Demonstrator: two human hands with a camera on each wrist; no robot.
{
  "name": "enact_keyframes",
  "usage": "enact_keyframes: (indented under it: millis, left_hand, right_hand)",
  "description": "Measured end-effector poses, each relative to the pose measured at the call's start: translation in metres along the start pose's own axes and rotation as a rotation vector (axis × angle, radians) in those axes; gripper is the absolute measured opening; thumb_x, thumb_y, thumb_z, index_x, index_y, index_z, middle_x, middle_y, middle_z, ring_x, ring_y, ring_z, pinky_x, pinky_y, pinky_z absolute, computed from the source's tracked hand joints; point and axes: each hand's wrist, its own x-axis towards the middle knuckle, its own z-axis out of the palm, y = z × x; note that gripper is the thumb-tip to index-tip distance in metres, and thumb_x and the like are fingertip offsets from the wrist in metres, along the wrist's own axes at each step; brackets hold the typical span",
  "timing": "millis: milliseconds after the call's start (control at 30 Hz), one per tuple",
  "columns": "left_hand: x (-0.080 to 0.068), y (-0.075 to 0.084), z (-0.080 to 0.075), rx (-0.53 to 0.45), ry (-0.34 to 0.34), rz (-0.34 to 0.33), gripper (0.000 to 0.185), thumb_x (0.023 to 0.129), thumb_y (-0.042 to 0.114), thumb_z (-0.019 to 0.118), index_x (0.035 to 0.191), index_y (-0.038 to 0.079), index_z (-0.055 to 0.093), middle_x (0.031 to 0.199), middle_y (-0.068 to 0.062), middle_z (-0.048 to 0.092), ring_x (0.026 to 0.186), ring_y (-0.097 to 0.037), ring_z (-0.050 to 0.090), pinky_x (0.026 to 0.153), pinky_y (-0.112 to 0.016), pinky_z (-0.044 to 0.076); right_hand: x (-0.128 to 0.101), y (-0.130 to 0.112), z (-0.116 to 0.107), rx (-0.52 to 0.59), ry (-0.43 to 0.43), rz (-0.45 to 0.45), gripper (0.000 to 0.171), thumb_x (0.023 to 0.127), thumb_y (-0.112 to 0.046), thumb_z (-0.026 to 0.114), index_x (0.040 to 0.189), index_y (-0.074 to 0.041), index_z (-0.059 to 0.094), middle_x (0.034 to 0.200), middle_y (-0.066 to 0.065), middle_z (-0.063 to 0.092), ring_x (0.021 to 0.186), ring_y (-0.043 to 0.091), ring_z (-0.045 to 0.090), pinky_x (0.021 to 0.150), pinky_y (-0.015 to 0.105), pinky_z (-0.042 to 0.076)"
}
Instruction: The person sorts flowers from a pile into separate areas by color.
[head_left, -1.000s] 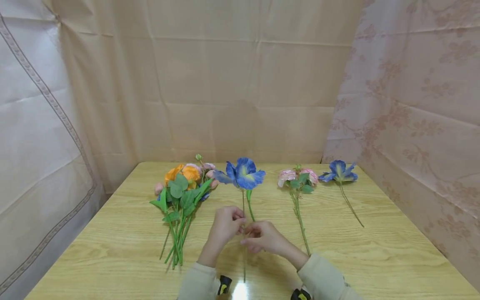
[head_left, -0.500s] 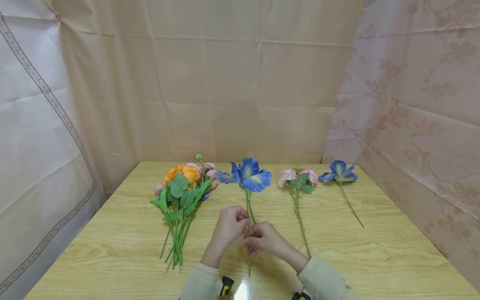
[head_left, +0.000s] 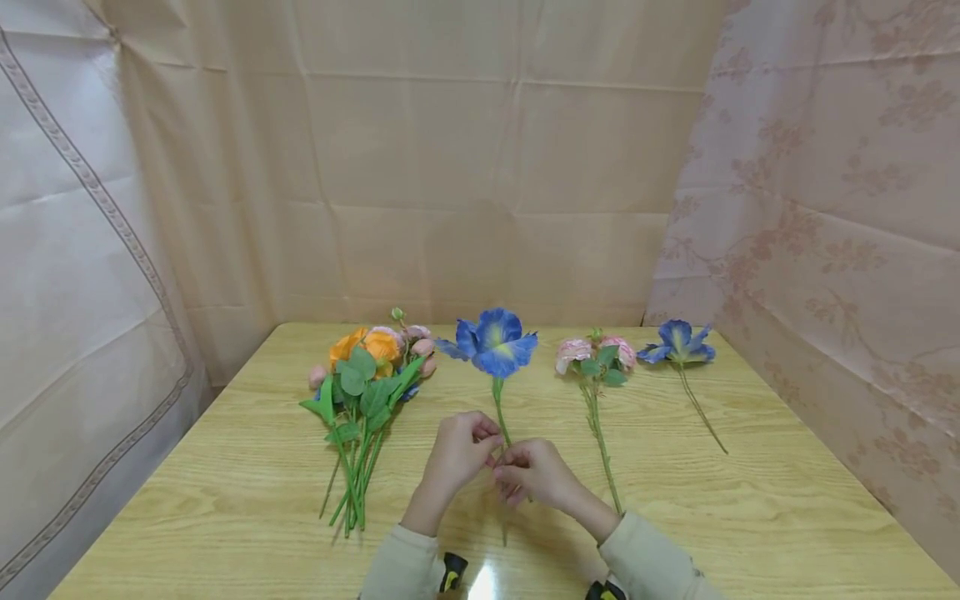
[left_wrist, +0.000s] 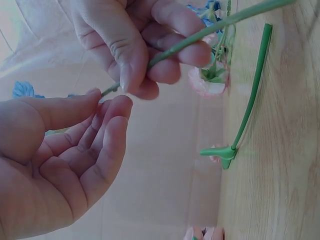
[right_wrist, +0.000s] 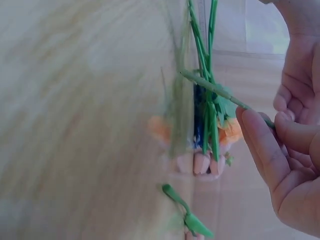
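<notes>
A blue artificial iris [head_left: 495, 343] is held up over the middle of the table, its bloom facing me. My left hand [head_left: 459, 454] pinches its thin stem between thumb and fingertips. Just below, my right hand [head_left: 538, 475] also pinches the stem; its thumb and fingers show in the right wrist view. The stem [left_wrist: 200, 36] runs on past both hands in the left wrist view. Under the iris lies another green stem with a leaf [left_wrist: 254, 95] on the table, a bit of pink by its leaf; in the head view the iris bloom hides its top.
To the left lies a pile of artificial flowers [head_left: 363, 392], orange and pink with green stems. Right of my hands lie a pink two-headed flower [head_left: 597, 417] and a second blue iris [head_left: 678, 343]. The wooden table [head_left: 750, 533] ends at a beige curtain [head_left: 480, 167].
The iris bloom has turned and shifted slightly to the right, and its stem tail moved right too. Both hands have moved a little right, keeping hold of the stem.
</notes>
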Motion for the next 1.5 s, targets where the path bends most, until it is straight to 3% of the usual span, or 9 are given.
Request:
enact_keyframes:
  millis: [200, 400, 633, 800, 1000, 1233, 1500]
  left_hand:
    - [0.0, -0.001, -0.001, 0.027, 0.008, -0.014, 0.005, 0.081, 0.0, 0.062, 0.077, -0.003, 0.062, 0.066, -0.005, 0.06, 0.049, -0.016, 0.058, 0.043, -0.02, 0.044]
    - [0.0, -0.003, -0.001, 0.057, -0.007, -0.023, 0.005, 0.082, 0.001, 0.061, 0.077, -0.001, 0.062, 0.066, -0.006, 0.06, 0.049, -0.012, 0.056, 0.043, -0.019, 0.043]
    - [0.001, -0.006, 0.0, 0.063, -0.012, -0.028, 0.006, 0.083, 0.003, 0.061, 0.078, 0.0, 0.062, 0.066, -0.003, 0.059, 0.049, -0.013, 0.056, 0.042, -0.021, 0.042]
    - [0.001, -0.007, -0.001, 0.076, -0.009, -0.034, 0.008, 0.084, 0.005, 0.06, 0.079, 0.0, 0.062, 0.068, -0.007, 0.06, 0.049, -0.012, 0.056, 0.042, -0.021, 0.042]
    - [-0.001, -0.007, -0.001, 0.068, -0.017, -0.042, 0.008, 0.085, 0.005, 0.06, 0.079, 0.0, 0.062, 0.067, -0.004, 0.059, 0.05, -0.013, 0.056, 0.042, -0.021, 0.041]
    - [-0.003, -0.01, -0.001, 0.069, -0.04, -0.039, 0.009, 0.085, 0.006, 0.059, 0.08, 0.0, 0.062, 0.069, -0.005, 0.059, 0.05, -0.014, 0.056, 0.044, -0.022, 0.042]
    - [-0.003, -0.01, -0.001, 0.071, -0.065, -0.031, 0.009, 0.085, 0.006, 0.059, 0.079, 0.0, 0.062, 0.069, -0.003, 0.058, 0.05, -0.015, 0.056, 0.044, -0.022, 0.043]
  right_hand:
    - [0.002, 0.012, -0.029, -0.113, 0.164, 0.039, 0.012, 0.084, 0.004, 0.056, 0.075, 0.012, 0.059, 0.064, 0.021, 0.06, 0.054, 0.028, 0.061, 0.049, 0.03, 0.051]
    - [-0.004, 0.017, -0.076, -0.197, 0.343, 0.165, 0.013, 0.084, 0.002, 0.058, 0.073, 0.009, 0.059, 0.066, 0.019, 0.061, 0.055, 0.025, 0.062, 0.051, 0.032, 0.051]
    - [-0.01, 0.036, -0.135, -0.305, 0.424, 0.348, 0.017, 0.086, -0.001, 0.057, 0.072, 0.009, 0.054, 0.064, 0.015, 0.06, 0.054, 0.022, 0.061, 0.052, 0.034, 0.052]
    - [-0.016, 0.043, -0.167, -0.399, 0.458, 0.417, 0.019, 0.086, -0.001, 0.055, 0.068, 0.006, 0.056, 0.062, 0.014, 0.058, 0.051, 0.02, 0.06, 0.051, 0.032, 0.051]
    - [-0.026, 0.049, -0.187, -0.497, 0.508, 0.443, 0.026, 0.085, 0.002, 0.052, 0.06, 0.005, 0.05, 0.052, 0.008, 0.053, 0.045, 0.018, 0.057, 0.046, 0.029, 0.049]
    - [-0.037, 0.066, -0.203, -0.704, 0.536, 0.455, 0.031, 0.083, 0.0, 0.056, 0.053, -0.001, 0.05, 0.047, 0.009, 0.054, 0.039, 0.015, 0.053, 0.042, 0.027, 0.045]
    - [-0.045, 0.075, -0.208, -0.751, 0.556, 0.48, 0.024, 0.078, 0.0, 0.059, 0.055, 0.001, 0.052, 0.043, 0.005, 0.051, 0.034, 0.013, 0.049, 0.04, 0.03, 0.044]
